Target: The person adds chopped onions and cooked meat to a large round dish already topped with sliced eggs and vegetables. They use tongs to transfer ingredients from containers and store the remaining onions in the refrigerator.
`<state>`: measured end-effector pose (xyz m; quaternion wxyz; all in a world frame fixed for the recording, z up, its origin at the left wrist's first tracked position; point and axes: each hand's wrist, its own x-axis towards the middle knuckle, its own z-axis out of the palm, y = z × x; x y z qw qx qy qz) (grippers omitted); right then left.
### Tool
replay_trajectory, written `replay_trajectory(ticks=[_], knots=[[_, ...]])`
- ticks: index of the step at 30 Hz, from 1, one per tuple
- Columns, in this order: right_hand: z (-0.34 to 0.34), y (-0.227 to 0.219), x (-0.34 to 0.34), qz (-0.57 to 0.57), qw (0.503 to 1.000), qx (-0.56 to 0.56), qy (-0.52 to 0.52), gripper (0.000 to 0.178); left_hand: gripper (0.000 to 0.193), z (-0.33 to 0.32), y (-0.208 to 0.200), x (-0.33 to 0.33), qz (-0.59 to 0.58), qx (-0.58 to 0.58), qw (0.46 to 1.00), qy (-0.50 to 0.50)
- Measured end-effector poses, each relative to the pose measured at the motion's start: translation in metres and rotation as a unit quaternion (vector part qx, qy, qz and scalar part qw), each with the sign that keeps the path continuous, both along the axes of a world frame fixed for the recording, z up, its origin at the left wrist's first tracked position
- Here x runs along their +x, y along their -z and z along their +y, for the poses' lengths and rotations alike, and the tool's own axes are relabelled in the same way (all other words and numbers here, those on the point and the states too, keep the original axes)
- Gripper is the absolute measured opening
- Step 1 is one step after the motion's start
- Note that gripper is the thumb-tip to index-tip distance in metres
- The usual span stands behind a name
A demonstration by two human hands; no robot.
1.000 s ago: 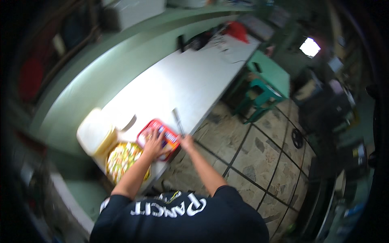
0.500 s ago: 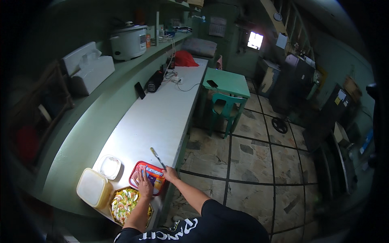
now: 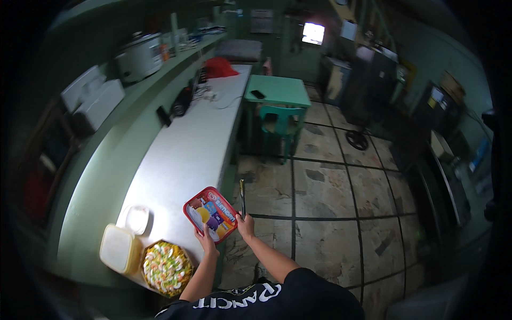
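A red-rimmed rectangular ice cream tub (image 3: 209, 212) with a colourful printed lid is held up over the counter's front edge. My left hand (image 3: 207, 241) grips its near side, thumb on top. My right hand (image 3: 246, 226) is at the tub's right edge, closed round a slim utensil (image 3: 242, 198) with a dark lower part and a yellowish end pointing away; its exact kind is unclear. Left of my left forearm sits an octagonal tray of noodles (image 3: 166, 266), topped with egg slices and chopped greens.
A lidded cream container (image 3: 118, 248) and a small white container (image 3: 137, 219) stand by the wall on the white counter (image 3: 178, 146). Farther along are a black speaker (image 3: 182, 101) and a red cloth or bag (image 3: 220, 68). A green chair (image 3: 278, 122) and table (image 3: 280, 89) stand right.
The tub has been lifted from the counter and moved right, turning slightly. My left hand slid from its top to the near side. The utensil swung more upright in my right hand.
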<state>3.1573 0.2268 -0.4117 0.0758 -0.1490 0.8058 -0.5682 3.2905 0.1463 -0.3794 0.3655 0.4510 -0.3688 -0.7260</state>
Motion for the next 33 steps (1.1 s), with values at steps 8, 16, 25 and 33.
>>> replay_trajectory(ticks=[8, 16, 25, 33], knots=[[0.218, -0.021, -0.059, -0.053, 0.992, -0.081, 0.076, 0.037, 0.064, 0.114, 0.057, -0.133, 0.000, -0.010, 0.982, 0.191], [0.411, 0.000, -0.188, -0.202, 0.942, -0.165, 0.211, 0.030, 0.069, 0.229, 0.036, -0.287, -0.161, -0.178, 0.797, 0.555], [0.499, -0.006, -0.404, -0.173, 0.920, -0.223, 0.273, 0.023, 0.068, 0.302, 0.066, -0.524, -0.105, -0.221, 0.732, 0.636], [0.544, -0.021, -0.632, -0.096, 0.891, -0.214, 0.388, 0.019, 0.050, 0.361, 0.076, -0.798, -0.085, -0.247, 0.709, 0.656]])
